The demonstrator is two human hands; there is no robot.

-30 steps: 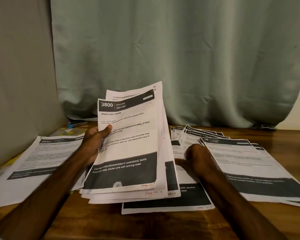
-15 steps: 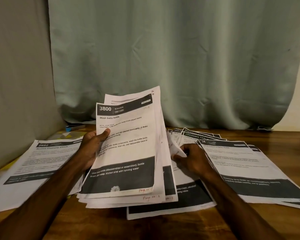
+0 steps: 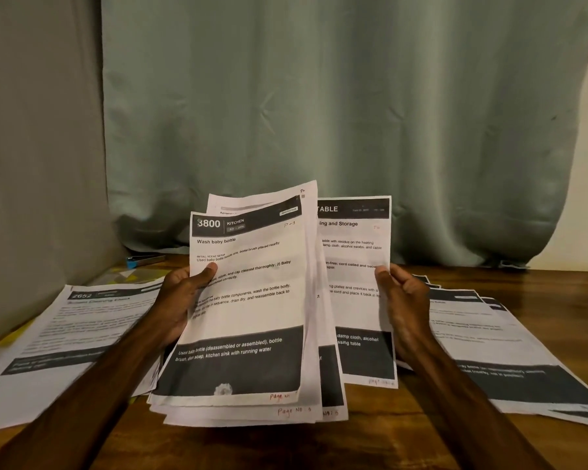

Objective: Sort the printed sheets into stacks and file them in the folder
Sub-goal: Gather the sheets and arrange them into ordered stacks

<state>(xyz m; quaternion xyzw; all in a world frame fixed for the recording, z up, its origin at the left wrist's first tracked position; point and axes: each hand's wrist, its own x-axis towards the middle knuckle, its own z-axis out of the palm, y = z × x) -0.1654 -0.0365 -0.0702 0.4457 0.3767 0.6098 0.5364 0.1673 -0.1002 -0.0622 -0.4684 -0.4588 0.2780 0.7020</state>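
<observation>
Both hands are holding paper, raised above the counter (image 3: 404,446). With our left hand (image 3: 180,300) we grip a sheaf (image 3: 245,317) of printed pages by its left edge, thumb on the front page headed 3800 Kitchen, fingers hidden behind. With our right hand (image 3: 403,300) we pinch a single sheet (image 3: 357,296) by its right edge, thumb on its face. Both stand nearly upright, long axis running top to bottom. The single sheet sits just right of the sheaf, with its left part tucked behind it, so the two overlap. We judge the next move turns on that overlap: the sheet must slide either sideways in behind the sheaf or down and away to a pile. Of the piles, the right stack (image 3: 489,354) lies flat, fanned, just beside and below our right hand, plainly the nearer. The left stack (image 3: 82,330), topped by a 2652 page, lies flat beyond our left forearm. Its long axis angles away toward the curtain (image 3: 319,113). A small blue object (image 3: 143,261) rests at the counter's back edge.
</observation>
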